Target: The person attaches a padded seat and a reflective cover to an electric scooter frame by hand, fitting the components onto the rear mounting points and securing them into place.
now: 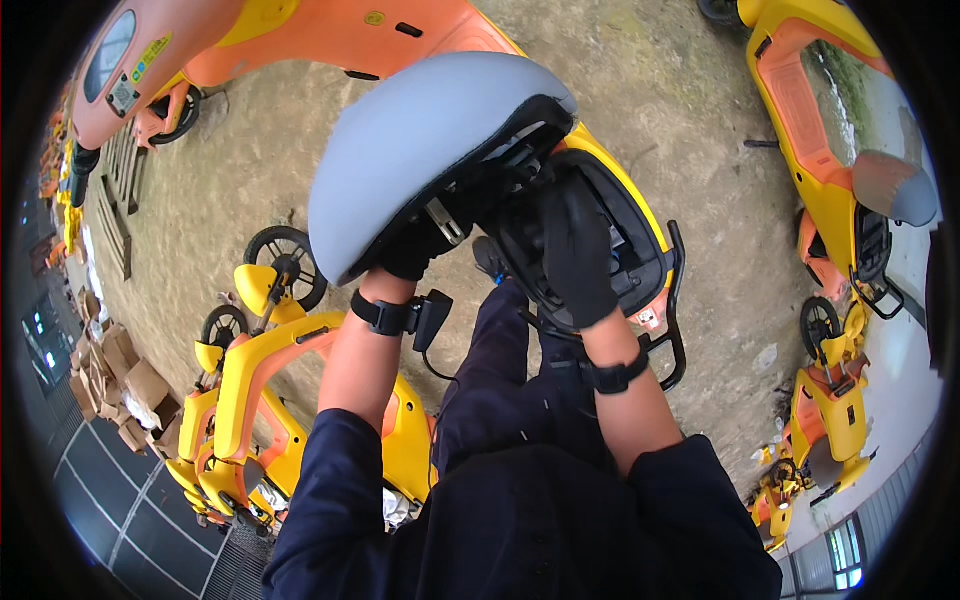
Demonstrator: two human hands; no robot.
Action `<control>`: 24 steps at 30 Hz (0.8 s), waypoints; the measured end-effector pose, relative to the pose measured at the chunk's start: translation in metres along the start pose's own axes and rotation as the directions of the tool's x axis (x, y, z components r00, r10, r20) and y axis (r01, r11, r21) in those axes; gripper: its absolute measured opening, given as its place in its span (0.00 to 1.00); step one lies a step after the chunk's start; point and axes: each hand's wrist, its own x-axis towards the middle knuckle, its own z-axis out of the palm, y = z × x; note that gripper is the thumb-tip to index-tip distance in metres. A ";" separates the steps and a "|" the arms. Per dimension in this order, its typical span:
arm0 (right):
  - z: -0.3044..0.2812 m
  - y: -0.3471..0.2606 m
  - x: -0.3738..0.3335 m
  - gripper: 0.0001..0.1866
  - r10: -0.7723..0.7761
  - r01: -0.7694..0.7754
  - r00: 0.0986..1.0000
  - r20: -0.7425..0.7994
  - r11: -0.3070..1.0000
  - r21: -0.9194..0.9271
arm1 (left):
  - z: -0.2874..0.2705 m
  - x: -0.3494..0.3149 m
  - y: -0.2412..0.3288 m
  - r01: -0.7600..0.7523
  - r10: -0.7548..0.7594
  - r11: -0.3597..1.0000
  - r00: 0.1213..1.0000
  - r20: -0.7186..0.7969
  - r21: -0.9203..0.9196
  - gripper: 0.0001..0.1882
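A grey scooter seat (430, 140) is tilted up, its dark underside with metal parts facing me. My left hand (412, 252), in a black glove, is at the seat's near lower edge and appears to grip it; its fingertips are hidden under the seat. Below the raised seat lies the black storage compartment (640, 268) in the scooter's yellow rear body (615, 165). My right hand (578, 245), also gloved in black, reaches over this compartment near the seat's hinge end. Its fingers are pressed together, and whatever they hold is hidden.
A black grab rail (678, 300) curves around the scooter's rear. Yellow and orange scooters stand at left (290, 400) and right (800, 130). Cardboard boxes (125, 375) are piled at far left, near wooden pallets (118, 215). A cable (435, 370) hangs by my left wrist.
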 end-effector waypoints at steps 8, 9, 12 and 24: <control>-0.009 -0.011 -0.032 0.12 -0.164 0.179 0.983 -0.084 0.960 0.216 | 0.003 0.004 -0.014 0.034 0.128 0.032 0.991 -0.038 0.999 0.23; -0.014 -0.012 -0.024 0.12 0.104 -0.118 0.992 0.065 0.663 0.740 | 0.004 0.004 -0.019 0.023 0.149 -0.099 0.989 -0.008 0.995 0.22; -0.011 -0.007 0.000 0.13 0.225 -0.288 0.929 0.293 -0.056 0.956 | 0.003 0.001 -0.037 0.128 0.279 -0.420 0.960 -0.006 0.898 0.18; -0.057 0.007 0.089 0.06 0.467 -0.133 0.865 0.184 -0.141 0.981 | -0.036 -0.049 -0.042 0.421 0.659 -0.612 0.740 0.137 0.670 0.06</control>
